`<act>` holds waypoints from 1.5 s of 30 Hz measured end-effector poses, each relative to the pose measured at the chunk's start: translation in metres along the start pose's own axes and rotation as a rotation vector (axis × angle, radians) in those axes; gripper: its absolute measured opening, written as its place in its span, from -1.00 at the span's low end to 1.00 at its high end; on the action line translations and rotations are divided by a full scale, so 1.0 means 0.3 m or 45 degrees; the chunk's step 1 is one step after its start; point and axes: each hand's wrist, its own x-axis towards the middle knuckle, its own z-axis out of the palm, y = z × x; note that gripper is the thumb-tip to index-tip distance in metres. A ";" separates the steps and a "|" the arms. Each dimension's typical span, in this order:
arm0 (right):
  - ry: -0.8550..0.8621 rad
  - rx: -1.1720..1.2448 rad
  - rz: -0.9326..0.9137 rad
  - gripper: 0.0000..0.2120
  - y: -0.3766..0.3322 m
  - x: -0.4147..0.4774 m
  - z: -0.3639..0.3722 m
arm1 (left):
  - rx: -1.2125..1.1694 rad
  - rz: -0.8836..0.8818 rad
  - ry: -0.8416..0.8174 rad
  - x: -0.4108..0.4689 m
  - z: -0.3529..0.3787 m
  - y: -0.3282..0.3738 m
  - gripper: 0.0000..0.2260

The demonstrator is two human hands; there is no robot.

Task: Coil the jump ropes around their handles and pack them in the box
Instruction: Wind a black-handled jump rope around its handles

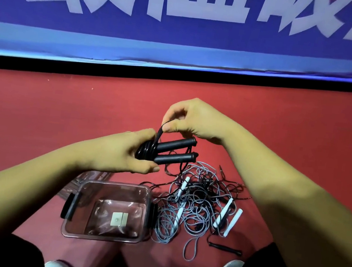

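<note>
Black handles (pixel 174 152) (cord-wrapped) lie gripped in left hand (pixel 132 152); right hand (pixel 191 118) pinches cord (pixel 160 131).

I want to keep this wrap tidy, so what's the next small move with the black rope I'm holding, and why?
Probably carry the right hand with its pinched loop of thin black rope round the two black cylindrical handles once more. The left hand grips a coil already begun, and slack trails down toward the grey rope tangle, so it isn't ready for the clear plastic box.
</note>
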 end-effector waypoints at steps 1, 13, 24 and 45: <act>0.003 0.091 0.021 -0.97 0.016 0.001 0.002 | -0.056 0.003 0.030 -0.009 0.001 0.010 -0.60; -0.106 0.449 0.282 -0.67 0.099 0.025 0.109 | -0.774 -0.014 0.405 -0.028 -0.050 0.044 -0.70; -0.104 -0.095 0.236 -0.74 0.053 -0.003 0.135 | -0.672 -0.262 0.848 -0.007 -0.160 -0.078 -0.67; 0.210 -1.085 -0.178 -0.78 -0.094 -0.023 0.069 | 0.397 -0.150 0.126 0.069 0.047 -0.021 -0.70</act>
